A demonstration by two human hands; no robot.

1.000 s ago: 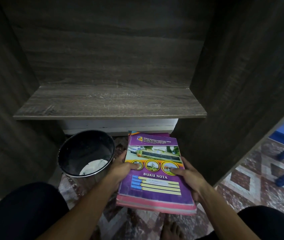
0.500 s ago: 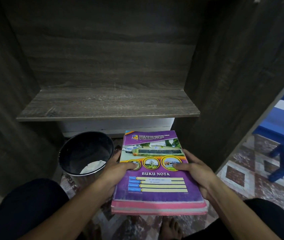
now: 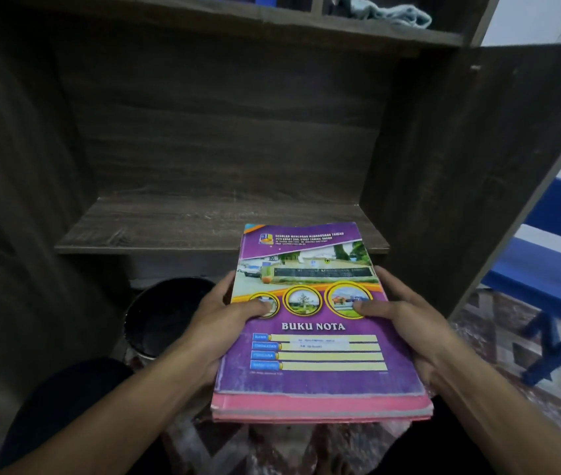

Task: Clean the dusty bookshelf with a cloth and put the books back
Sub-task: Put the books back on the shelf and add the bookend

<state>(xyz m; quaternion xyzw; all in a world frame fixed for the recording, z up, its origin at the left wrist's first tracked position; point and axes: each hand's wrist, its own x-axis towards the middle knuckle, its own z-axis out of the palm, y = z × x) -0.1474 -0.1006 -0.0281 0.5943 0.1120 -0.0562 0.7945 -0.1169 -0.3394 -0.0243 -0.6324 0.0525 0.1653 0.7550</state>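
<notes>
Left hand [image 3: 219,323] and right hand [image 3: 406,323] grip a notebook stack [image 3: 310,337], thumbs pressed on top. Stack held level before the bare shelf [image 3: 169,224]. Cloth [image 3: 382,10] lies above.

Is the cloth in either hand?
No, the left hand and right hand grip the book stack; the cloth lies on the upper shelf.
</notes>
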